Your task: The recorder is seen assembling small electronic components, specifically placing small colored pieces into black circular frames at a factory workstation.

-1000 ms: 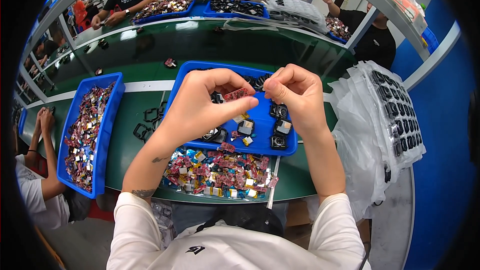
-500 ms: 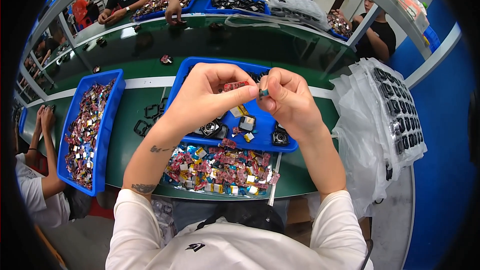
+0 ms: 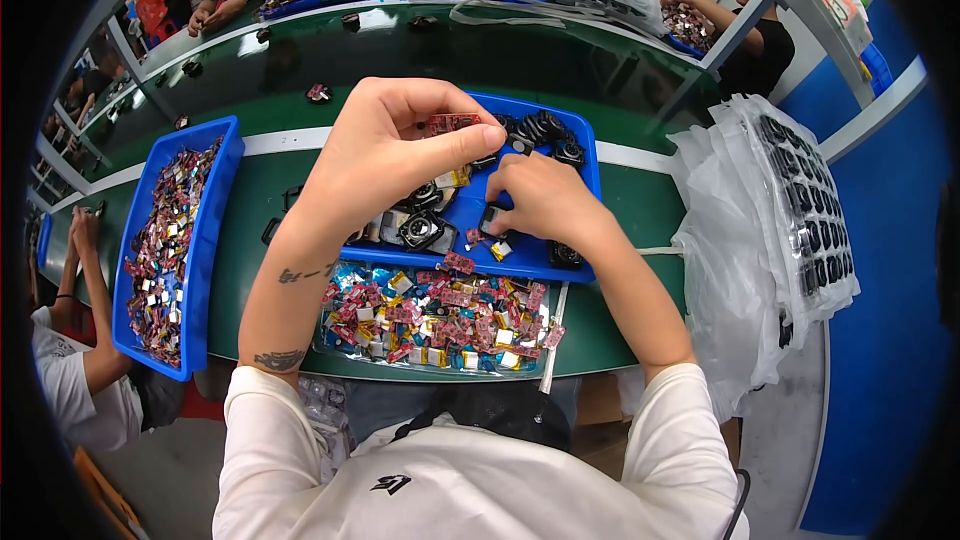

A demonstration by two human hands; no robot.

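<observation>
Red circuit board (image 3: 453, 124), blue tray (image 3: 532, 258); half-hidden casing (image 3: 488, 217), seemingly black.

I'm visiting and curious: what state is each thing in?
Left hand: closed on a red circuit board
Right hand: at a dark case, grip unclear
Middle blue tray: partly filled
Left blue bin: filled with loose parts
Board pile: loose, jumbled
White plastic sheeting: crumpled

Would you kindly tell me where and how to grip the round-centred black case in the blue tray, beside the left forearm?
I'd pinch the black case by two opposite edges of its squarish rim, from above and the right. Its round centre faces up, so the rim looks exposed; other parts crowd its left and far sides, while bare blue tray shows toward the right.
</observation>
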